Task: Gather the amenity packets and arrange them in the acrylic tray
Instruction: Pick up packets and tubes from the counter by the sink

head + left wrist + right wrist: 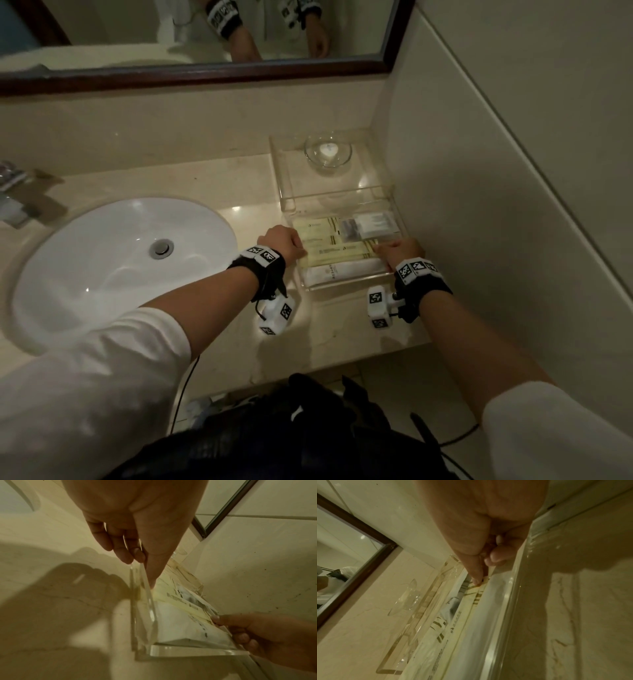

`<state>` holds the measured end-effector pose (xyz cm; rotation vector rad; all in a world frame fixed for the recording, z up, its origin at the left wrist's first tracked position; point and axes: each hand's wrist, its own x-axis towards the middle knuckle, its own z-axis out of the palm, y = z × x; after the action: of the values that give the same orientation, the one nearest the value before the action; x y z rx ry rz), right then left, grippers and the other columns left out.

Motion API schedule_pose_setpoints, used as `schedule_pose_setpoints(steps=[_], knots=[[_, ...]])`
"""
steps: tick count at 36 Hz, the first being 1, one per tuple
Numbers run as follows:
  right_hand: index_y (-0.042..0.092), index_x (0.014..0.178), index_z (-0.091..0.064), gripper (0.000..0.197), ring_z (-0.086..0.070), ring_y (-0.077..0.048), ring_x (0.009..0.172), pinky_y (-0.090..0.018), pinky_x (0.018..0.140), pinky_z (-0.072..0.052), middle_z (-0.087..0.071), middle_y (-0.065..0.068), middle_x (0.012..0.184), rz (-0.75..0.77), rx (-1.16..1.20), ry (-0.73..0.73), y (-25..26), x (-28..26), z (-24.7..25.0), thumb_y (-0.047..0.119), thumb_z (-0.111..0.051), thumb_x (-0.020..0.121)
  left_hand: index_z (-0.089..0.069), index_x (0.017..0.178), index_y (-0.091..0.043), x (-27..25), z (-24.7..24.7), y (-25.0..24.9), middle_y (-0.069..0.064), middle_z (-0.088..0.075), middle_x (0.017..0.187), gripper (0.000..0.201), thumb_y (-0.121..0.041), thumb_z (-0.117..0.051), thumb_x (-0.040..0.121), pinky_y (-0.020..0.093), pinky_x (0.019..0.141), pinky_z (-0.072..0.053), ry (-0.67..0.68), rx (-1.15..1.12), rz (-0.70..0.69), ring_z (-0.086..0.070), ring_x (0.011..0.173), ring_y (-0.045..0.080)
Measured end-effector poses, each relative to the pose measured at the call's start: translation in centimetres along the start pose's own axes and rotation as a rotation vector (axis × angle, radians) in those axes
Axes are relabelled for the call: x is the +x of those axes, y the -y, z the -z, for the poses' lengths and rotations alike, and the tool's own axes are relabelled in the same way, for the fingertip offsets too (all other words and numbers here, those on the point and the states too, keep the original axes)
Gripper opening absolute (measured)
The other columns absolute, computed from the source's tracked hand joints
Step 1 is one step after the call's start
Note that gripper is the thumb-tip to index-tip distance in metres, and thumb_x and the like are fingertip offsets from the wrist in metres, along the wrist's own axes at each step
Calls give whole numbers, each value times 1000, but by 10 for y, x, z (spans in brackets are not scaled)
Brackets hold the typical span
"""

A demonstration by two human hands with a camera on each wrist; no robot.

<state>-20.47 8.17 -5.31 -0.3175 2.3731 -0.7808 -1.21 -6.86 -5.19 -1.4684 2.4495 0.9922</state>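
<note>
The clear acrylic tray [346,286] stands on the counter against the right wall. Its lower level holds yellow packets [322,236], grey-white packets [371,224] and a long white packet [342,272] along the front. My left hand [286,243] pinches the tray's left wall [145,615], thumb inside and fingers [126,553] outside. My right hand [399,251] grips the tray's right end. Its thumb presses on a yellow packet [471,601], with the fingers [496,557] curled over the wall.
A glass dish [328,154] holding a small white soap sits on the tray's upper level. The white sink basin [102,260] and faucet [13,192] lie to the left. A framed mirror [205,73] hangs behind, and the tiled wall [479,205] is close on the right.
</note>
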Motion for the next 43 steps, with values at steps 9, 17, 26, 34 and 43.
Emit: schedule_pose_setpoints(steps=[9, 17, 26, 34, 43], knots=[[2, 96, -71, 31, -67, -26, 84, -27, 71, -52, -72, -12, 95, -22, -80, -9, 6, 3, -3, 27, -68, 77, -63, 72, -22, 4, -3, -2, 1, -70, 88, 7, -20, -70, 72, 33, 79, -53, -7, 0, 8, -64, 85, 22], [4, 90, -72, 25, -66, -26, 83, -26, 70, -51, -70, -10, 89, 18, -102, -2, 4, 5, -3, 25, -70, 78, -59, 72, -23, 8, -8, 0, -1, -58, 81, 16, -19, -74, 69, 29, 71, -44, -70, -4, -27, -61, 82, 22], [14, 86, -74, 11, -66, -25, 92, -29, 85, -53, -73, -5, 94, 105, -114, 16, -3, 5, -5, 19, -72, 76, -65, 103, -25, 7, -16, 8, 2, -53, 118, 29, -28, -72, 75, 34, 92, -36, -184, 271, -259, -46, 109, 24], [20, 88, -75, 12, -65, -21, 92, -28, 85, -52, -72, 0, 96, 140, -133, 45, -5, 4, -5, 25, -73, 76, -59, 111, -25, 5, -15, 5, 0, -49, 131, 32, -25, -63, 79, 35, 95, -33, -177, 429, -336, -40, 119, 26], [26, 83, -72, 6, -63, -22, 92, -30, 85, -52, -71, -1, 100, 145, -108, 60, -8, 6, -6, 25, -71, 77, -49, 123, -23, 7, -15, 6, 6, -48, 128, 46, -28, -61, 79, 37, 96, -32, -151, 471, -319, -39, 117, 28]])
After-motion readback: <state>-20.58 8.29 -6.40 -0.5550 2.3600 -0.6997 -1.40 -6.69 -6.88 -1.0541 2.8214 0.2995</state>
